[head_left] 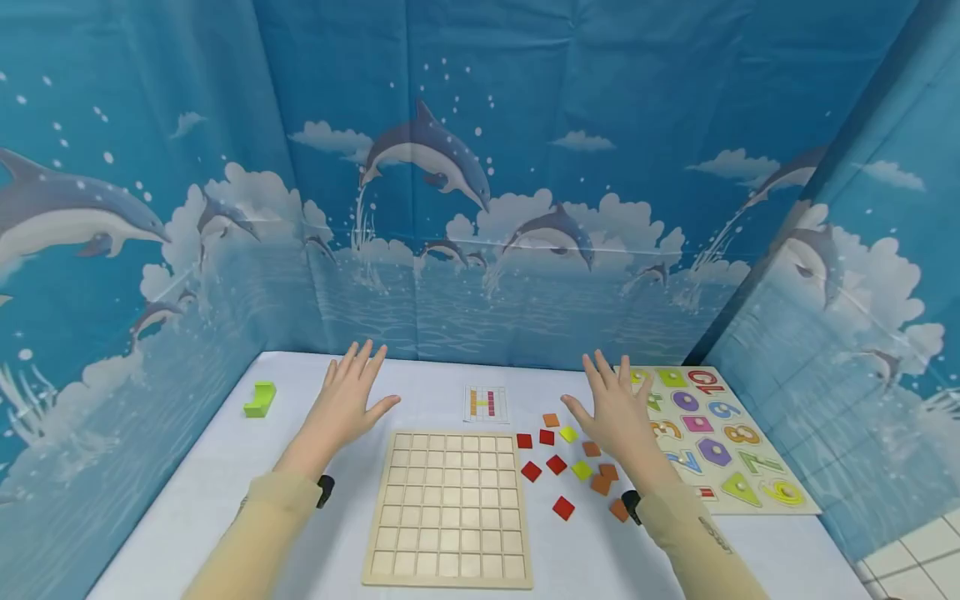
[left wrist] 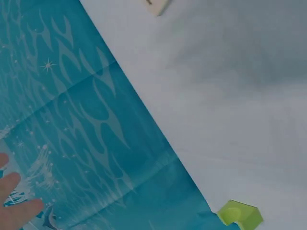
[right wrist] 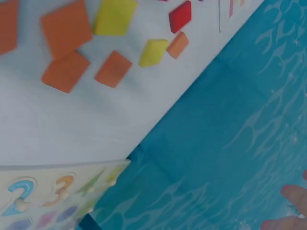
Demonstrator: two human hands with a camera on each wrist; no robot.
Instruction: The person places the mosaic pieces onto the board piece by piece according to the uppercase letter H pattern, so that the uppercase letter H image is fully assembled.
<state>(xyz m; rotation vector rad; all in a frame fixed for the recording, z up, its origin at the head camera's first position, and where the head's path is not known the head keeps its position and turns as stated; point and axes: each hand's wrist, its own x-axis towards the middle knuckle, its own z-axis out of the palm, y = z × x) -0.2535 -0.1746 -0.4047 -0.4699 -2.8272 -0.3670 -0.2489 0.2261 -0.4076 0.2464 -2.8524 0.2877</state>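
Both hands hover over the white table with fingers spread and nothing held. My left hand [head_left: 345, 402] is above the area left of a wooden grid board [head_left: 450, 508]; its fingertips show at the lower left of the left wrist view. My right hand [head_left: 618, 412] hangs near the left edge of a number-and-shape puzzle board [head_left: 765, 492], partly covering it. Between the grid board and that hand lie loose square tiles: several red tiles [head_left: 563, 508], several orange tiles [right wrist: 66, 72] and yellow tiles [right wrist: 115, 17]. A small printed pattern card [head_left: 486, 404] lies behind the grid board.
A light green bracket-shaped block [head_left: 259, 400] stands at the table's far left, seen also in the left wrist view. Blue dolphin-print curtains [head_left: 487, 317] enclose the back and sides of the white table [head_left: 202, 500]. Pale floor tiles [head_left: 911, 558] show at the lower right.
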